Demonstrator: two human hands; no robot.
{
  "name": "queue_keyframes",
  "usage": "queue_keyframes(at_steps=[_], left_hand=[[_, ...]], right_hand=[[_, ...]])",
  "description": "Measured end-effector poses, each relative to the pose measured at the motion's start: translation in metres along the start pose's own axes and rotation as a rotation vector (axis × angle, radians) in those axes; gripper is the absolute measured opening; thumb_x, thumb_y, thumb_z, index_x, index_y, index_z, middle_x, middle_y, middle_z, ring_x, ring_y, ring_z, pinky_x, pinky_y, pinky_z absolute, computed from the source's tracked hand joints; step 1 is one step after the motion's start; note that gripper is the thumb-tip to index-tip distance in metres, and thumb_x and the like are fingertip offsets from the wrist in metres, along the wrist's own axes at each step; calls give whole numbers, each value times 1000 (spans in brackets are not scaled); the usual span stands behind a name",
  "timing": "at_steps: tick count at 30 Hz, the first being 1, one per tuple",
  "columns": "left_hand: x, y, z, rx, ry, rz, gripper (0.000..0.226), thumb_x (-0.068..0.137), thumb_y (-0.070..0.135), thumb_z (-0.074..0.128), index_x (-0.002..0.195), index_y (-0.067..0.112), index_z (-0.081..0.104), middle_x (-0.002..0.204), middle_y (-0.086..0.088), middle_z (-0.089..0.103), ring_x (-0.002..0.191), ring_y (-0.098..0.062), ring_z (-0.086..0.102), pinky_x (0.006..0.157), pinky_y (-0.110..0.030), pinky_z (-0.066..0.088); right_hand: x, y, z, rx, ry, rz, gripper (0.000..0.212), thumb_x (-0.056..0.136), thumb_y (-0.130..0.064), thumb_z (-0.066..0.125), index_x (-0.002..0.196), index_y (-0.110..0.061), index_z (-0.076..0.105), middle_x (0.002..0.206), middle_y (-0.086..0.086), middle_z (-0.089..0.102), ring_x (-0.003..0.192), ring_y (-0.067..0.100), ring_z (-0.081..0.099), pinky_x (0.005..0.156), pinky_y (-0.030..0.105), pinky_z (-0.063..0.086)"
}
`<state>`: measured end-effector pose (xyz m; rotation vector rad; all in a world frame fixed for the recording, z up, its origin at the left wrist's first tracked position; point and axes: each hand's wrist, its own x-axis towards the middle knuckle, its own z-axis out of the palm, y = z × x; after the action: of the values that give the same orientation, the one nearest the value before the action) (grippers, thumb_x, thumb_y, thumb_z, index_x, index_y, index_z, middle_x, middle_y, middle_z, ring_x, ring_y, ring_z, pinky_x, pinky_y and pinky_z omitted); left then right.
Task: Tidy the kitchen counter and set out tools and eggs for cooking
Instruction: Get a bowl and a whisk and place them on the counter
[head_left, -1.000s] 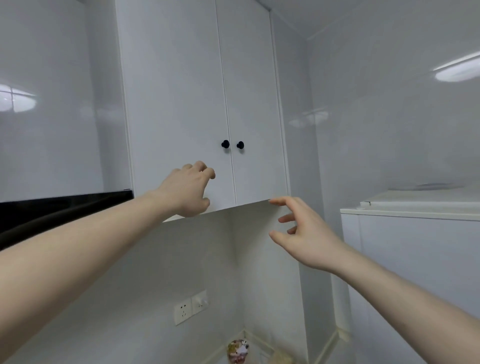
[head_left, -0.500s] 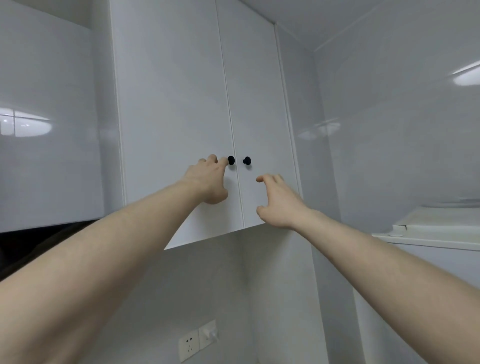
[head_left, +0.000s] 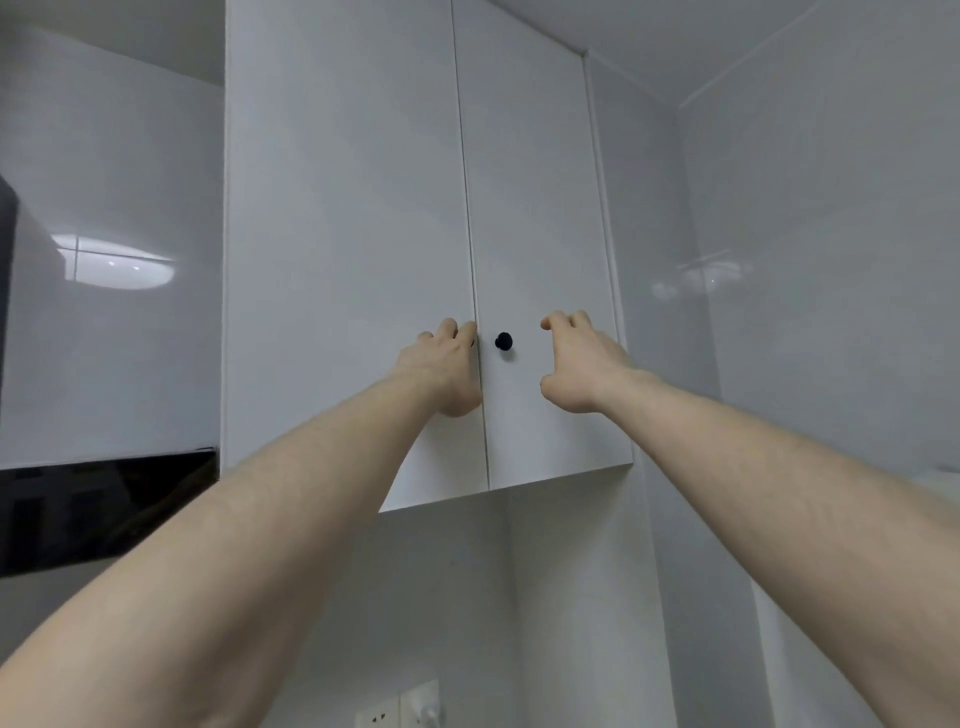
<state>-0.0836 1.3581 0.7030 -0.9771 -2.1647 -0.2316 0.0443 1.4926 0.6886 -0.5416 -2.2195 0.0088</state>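
We are at the opening of the wall cupboard (head_left: 415, 208), presumably to fetch tools or eggs; none of those things is in view, so where they lie we cannot tell. Our left hand (head_left: 441, 369) is up against the left door (head_left: 348, 249) at its inner edge, fingers curled over the spot where that door's knob would be; the knob itself is hidden, so a grip on it is our reading, not something seen. Our right hand (head_left: 579, 364) hovers just right of the black knob (head_left: 503, 341) on the right door (head_left: 535, 208), fingers loosely bent, holding nothing and not touching it. Both doors look closed, their seam running between our hands. Next we judge the right hand must slide left to pinch its knob, then both pull outward together. No worktop shows. Left of our left arm hangs a dark hood (head_left: 104, 509) under a glossy white wall; below our hands, on the back wall, sits a socket (head_left: 400, 709); right of our right hand a plain white wall meets the ceiling
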Motion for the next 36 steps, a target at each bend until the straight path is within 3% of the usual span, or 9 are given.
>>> queue_keyframes(at_steps=[7,11,16,20,23,27,30,36], left_hand=[[7,11,-2,-135,-9,-112,52,84,17,55,133,17,40,132,-3,44,116,-31,49,88,-40,48],[9,17,-3,-121,49,-134,41,84,22,60,120,18,41,122,-1,47,102,-29,52,78,-36,43],[-2,22,-5,-94,152,-64,35,81,27,62,106,20,38,111,1,48,86,-26,53,72,-34,38],[-18,30,-22,-199,151,-14,47,69,32,53,113,18,44,110,2,49,89,-28,56,74,-38,45],[-26,30,-30,-241,190,27,44,69,23,58,112,24,44,110,5,51,91,-26,58,77,-37,50],[-37,30,-39,-306,260,64,37,71,24,62,103,30,43,101,11,51,88,-19,55,68,-30,39],[-46,33,-47,-349,321,81,36,70,28,63,102,29,46,97,14,53,85,-16,56,66,-29,39],[-74,37,-69,-492,418,118,29,69,33,61,96,31,50,88,14,57,76,-12,56,68,-32,49]], right_hand=[[9,14,11,8,-24,37,72,84,-8,54,150,-18,30,145,5,34,119,30,51,80,36,48],[12,12,13,46,-17,21,73,83,-7,54,151,-18,29,144,4,34,120,29,50,78,36,46],[17,16,11,69,4,13,73,83,-7,54,150,-18,29,144,4,35,119,28,49,75,35,43],[23,17,7,85,24,30,71,85,-7,56,150,-17,29,144,6,35,119,30,49,75,35,42],[24,19,7,100,39,39,72,85,-7,57,151,-17,29,145,7,35,120,30,50,75,35,42],[23,20,8,120,51,30,74,83,-6,58,151,-17,29,144,8,36,119,31,50,76,36,45],[21,14,9,142,72,7,74,84,-7,58,152,-18,29,145,8,36,121,31,50,77,36,44],[15,-5,15,175,123,-114,72,86,-14,62,151,-18,31,146,9,37,126,33,49,89,39,49]])
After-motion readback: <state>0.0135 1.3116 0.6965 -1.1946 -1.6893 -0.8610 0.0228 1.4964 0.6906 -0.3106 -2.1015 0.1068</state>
